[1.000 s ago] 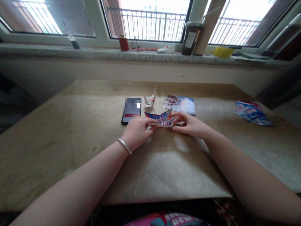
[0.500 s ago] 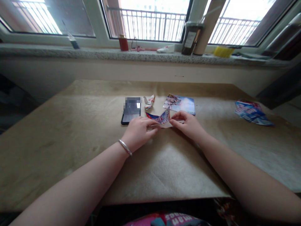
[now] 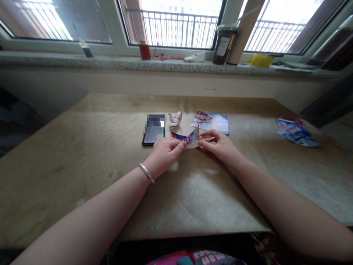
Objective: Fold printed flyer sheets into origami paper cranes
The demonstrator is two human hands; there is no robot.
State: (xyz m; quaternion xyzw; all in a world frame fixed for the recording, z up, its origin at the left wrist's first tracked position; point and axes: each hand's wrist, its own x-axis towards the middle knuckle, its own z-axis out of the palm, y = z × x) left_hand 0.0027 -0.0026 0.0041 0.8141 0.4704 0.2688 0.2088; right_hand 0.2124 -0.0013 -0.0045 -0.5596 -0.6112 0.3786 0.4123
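Observation:
A partly folded piece of printed paper (image 3: 189, 139), blue, red and white, lies on the brown table (image 3: 82, 154) between my hands. My left hand (image 3: 162, 154), with a silver bangle on its wrist, pinches the paper's left end with closed fingers. My right hand (image 3: 220, 145) pinches the right end, fingers pressed together on a fold. A pointed flap of the paper stands up in the middle.
A black phone (image 3: 153, 131) lies just left of the paper. A small folded paper shape (image 3: 175, 118) and a flat printed sheet (image 3: 211, 121) lie behind it. More printed sheets (image 3: 295, 131) lie at the far right. The windowsill (image 3: 110, 62) holds a red cup, a jar and small items.
The paper has been folded narrower and both hands have drawn closer together. My right hand has slid left along the fold.

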